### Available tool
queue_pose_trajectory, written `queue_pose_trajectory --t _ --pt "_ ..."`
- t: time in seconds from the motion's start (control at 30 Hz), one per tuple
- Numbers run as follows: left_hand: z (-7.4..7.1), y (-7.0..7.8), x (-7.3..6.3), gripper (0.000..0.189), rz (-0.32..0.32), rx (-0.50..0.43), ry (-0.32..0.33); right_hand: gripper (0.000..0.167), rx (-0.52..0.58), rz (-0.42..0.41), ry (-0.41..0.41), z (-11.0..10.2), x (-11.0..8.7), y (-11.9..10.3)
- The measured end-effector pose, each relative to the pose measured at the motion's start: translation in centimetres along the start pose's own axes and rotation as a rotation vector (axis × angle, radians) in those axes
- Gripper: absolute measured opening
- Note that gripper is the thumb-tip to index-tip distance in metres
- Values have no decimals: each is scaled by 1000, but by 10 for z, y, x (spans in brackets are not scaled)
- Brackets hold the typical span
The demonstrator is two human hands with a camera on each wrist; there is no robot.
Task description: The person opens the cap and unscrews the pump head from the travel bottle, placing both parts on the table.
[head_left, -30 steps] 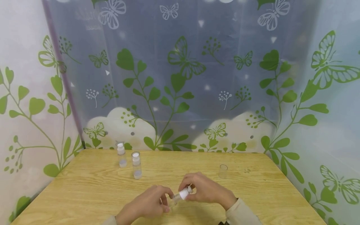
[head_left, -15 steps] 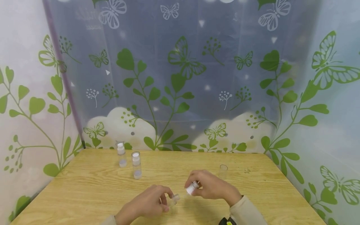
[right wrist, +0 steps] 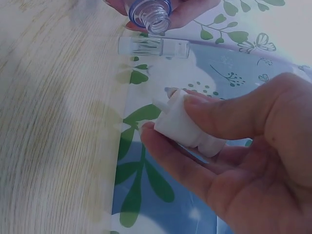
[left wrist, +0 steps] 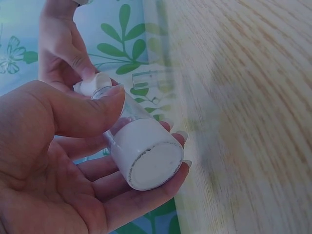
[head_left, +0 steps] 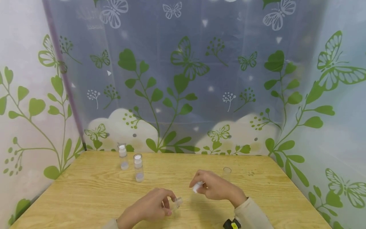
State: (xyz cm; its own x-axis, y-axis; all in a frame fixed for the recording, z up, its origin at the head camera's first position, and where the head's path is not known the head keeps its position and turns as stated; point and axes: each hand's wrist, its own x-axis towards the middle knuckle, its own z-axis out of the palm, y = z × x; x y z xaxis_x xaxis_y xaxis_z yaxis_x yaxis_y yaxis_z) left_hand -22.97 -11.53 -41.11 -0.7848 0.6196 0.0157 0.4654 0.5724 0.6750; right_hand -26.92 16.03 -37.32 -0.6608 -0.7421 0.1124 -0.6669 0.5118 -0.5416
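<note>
My left hand grips a small clear bottle with a white base, thumb on one side and fingers curled under the other. Its bare threaded neck points toward my right hand. Pinched between the right thumb and fingers is a white pump head, a short stem poking out of its underside. In the head view a gap separates the pump head from the bottle, and the right fingers partly cover it.
Two capped clear bottles with white pumps, one farther back and one nearer, stand on the wooden table at the back left. A clear cap stands behind my right hand. Printed curtains surround the table.
The pump head was at the bottle's neck a second ago. My right hand has since drawn it off, up and to the right. The left hand stays nearly still with the bottle.
</note>
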Motion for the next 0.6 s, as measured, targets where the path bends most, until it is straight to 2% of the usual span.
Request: queue_pose_trajectory --t 0.4,0.6 --pt "-1 2 -1 33 3 28 -2 22 52 68 28 -3 0 6" --pt "-1 1 -1 32 2 18 -2 15 67 95 45 -6 0 8"
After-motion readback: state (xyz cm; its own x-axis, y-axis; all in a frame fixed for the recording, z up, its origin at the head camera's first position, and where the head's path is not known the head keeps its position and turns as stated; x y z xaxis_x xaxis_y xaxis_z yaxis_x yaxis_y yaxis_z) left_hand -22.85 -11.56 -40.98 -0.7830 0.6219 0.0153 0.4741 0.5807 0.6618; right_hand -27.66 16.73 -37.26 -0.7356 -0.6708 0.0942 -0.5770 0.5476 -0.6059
